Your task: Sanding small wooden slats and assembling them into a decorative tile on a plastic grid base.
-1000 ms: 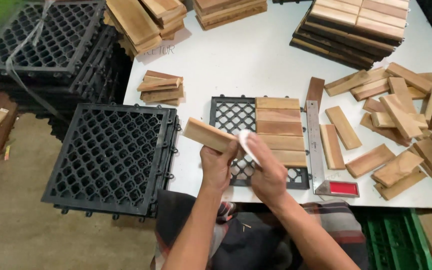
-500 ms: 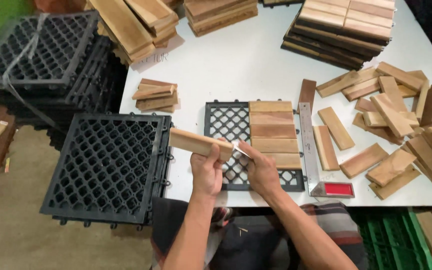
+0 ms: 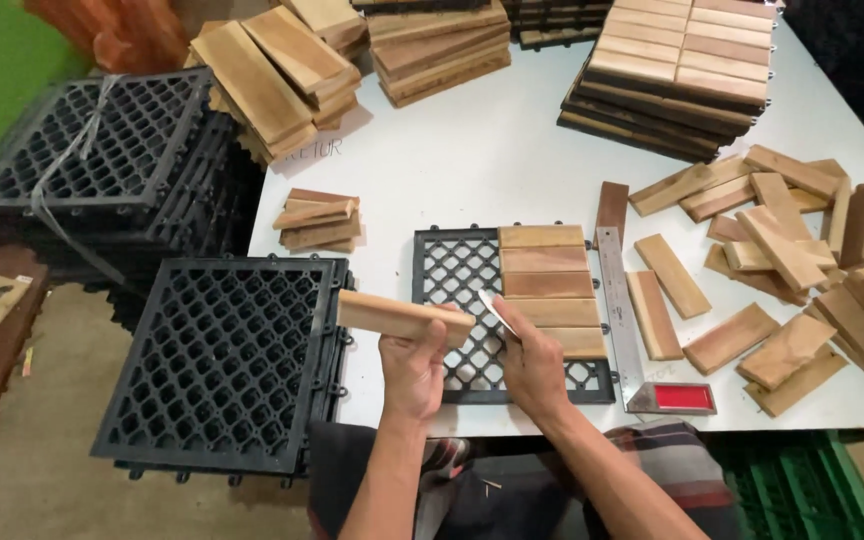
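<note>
My left hand (image 3: 413, 368) grips a short wooden slat (image 3: 392, 314), held level above the table's front edge. My right hand (image 3: 532, 362) pinches a small whitish strip (image 3: 499, 311) just right of the slat's end. Below both hands lies a black plastic grid tile (image 3: 452, 270) on the white table (image 3: 482, 160). Several wooden slats (image 3: 544, 285) sit side by side on the tile's right half, and its left half shows bare grid.
A metal square with a red handle (image 3: 632, 330) lies right of the tile. Loose slats (image 3: 802, 270) pile at the right. Small slat stack (image 3: 317, 220) at left. Stacks of black grid tiles (image 3: 222, 360) stand left of the table. Finished tile stacks (image 3: 677, 70) at back.
Both hands dropped slightly toward me with the slat and the strip. The slat now lies more level. The view shifted a little.
</note>
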